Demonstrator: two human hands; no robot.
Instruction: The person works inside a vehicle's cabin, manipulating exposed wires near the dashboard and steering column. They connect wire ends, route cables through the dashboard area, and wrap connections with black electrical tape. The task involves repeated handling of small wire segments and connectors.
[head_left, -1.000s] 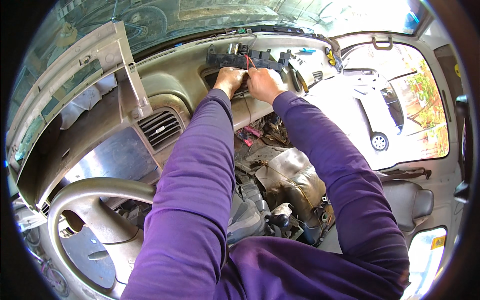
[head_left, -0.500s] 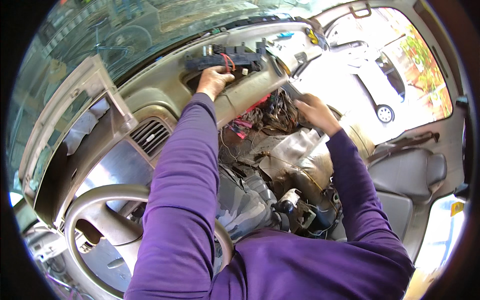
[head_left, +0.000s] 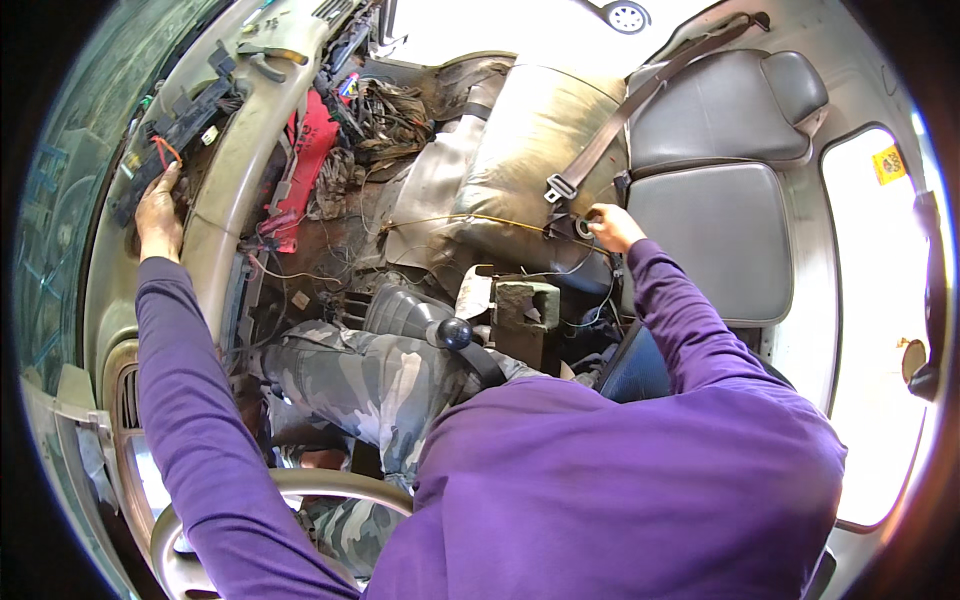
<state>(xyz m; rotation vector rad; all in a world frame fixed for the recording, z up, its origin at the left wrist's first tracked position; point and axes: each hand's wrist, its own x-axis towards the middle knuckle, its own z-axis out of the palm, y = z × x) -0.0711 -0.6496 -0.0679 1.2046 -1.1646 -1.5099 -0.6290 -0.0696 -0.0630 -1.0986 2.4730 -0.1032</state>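
Observation:
Along the dashboard at the left lies a long black plastic housing [head_left: 185, 115] with a loop of orange-red wire [head_left: 165, 148]. My left hand [head_left: 160, 215] is closed on the near end of this housing, fingertips beside the wire; its far-side fingers are partly hidden. Over the passenger side, my right hand [head_left: 614, 228] pinches a small dark ring that looks like a roll of tape [head_left: 584, 228]. A seat belt buckle tongue [head_left: 560, 188] on its grey strap lies just beyond that hand, and a thin yellow cable [head_left: 480, 217] runs close by.
Below the dashboard hang a red panel [head_left: 308, 150] and a tangled wire bundle [head_left: 390, 120]. A gear lever knob [head_left: 454, 333] stands near my camouflage-clad leg. The steering wheel [head_left: 340, 486] is at the lower left. Grey seats [head_left: 705, 235] fill the right side.
My view has swung right and down toward the seats. My right hand has moved from the wiring under the dashboard back to the seat belt, now holding a dark ring. My left hand stays at the housing.

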